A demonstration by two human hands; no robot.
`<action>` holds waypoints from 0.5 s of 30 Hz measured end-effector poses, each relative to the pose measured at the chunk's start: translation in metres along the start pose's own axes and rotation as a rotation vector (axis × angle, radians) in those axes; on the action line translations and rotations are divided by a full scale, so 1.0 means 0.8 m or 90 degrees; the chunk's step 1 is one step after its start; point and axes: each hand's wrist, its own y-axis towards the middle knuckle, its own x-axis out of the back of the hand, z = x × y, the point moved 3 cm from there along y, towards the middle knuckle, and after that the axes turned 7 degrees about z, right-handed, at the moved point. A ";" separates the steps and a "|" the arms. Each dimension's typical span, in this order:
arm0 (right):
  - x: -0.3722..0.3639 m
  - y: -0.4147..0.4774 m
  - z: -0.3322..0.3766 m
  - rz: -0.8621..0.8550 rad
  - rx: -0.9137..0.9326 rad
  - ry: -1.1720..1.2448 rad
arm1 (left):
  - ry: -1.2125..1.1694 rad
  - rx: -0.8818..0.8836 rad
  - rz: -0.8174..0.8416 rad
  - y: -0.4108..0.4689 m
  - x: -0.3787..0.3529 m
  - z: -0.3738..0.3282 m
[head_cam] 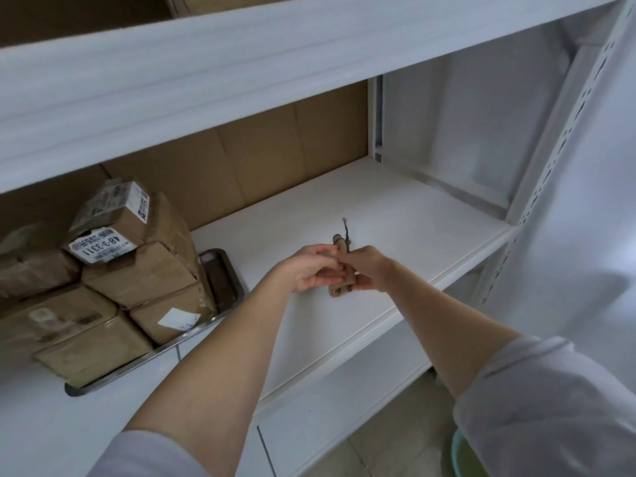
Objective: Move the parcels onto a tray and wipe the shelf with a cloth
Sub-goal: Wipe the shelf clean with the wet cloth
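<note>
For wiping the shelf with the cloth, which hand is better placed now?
Probably the right hand: both grip the cloth, but it lies toward the bare shelf, while the left hand sits nearer the tray of parcels.

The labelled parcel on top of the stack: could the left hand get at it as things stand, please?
Probably yes, once it lets go: the left hand grips the rolled cloth with the right hand, but bare shelf lies between it and the labelled parcel, which sits exposed atop the stack.
</note>
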 end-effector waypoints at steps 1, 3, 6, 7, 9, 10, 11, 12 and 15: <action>-0.005 -0.002 0.002 -0.011 0.008 0.015 | -0.004 0.000 -0.015 -0.005 0.005 -0.001; -0.016 0.002 0.005 -0.041 0.003 0.014 | 0.016 -0.009 -0.052 -0.013 0.016 -0.001; -0.033 0.009 0.016 -0.065 0.024 -0.008 | 0.152 -0.029 -0.209 -0.020 0.045 0.005; -0.036 0.014 0.017 -0.077 0.023 -0.024 | 0.265 -0.032 -0.295 -0.023 0.060 0.006; -0.043 0.017 0.021 -0.087 0.017 -0.056 | 0.472 -0.021 -0.421 -0.033 0.084 0.007; -0.048 0.017 0.024 -0.079 0.025 -0.065 | 0.525 -0.013 -0.449 -0.039 0.093 0.009; -0.054 0.016 0.026 -0.064 0.033 -0.056 | 0.553 -0.005 -0.463 -0.045 0.098 0.010; -0.061 0.016 0.028 -0.051 0.041 -0.031 | 0.569 -0.002 -0.471 -0.050 0.103 0.012; -0.082 0.013 0.035 -0.035 0.066 0.024 | 0.569 0.004 -0.474 -0.064 0.107 0.017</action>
